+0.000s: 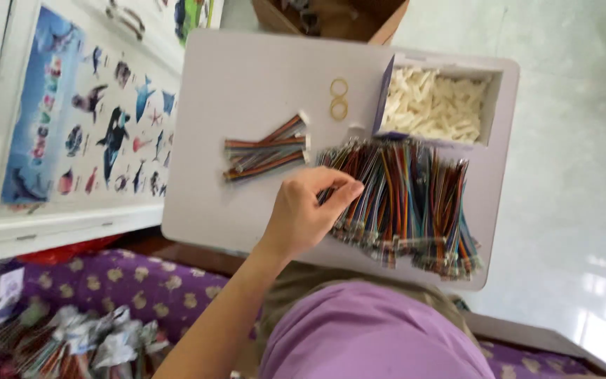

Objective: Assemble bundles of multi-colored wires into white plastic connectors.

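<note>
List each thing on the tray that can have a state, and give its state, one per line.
Left hand: fingers pinching wires at the pile's edge.
Wire pile: loose, spread flat.
Small bundle: set apart, connectors fitted.
Box: open, full of white connectors.
Rubber bands: two, unused, lying flat.

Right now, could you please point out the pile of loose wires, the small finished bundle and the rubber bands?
pile of loose wires (415,200): head view, middle of the heap.
small finished bundle (264,151): head view, mid-length.
rubber bands (339,108): head view, the lower band's ring.
</note>
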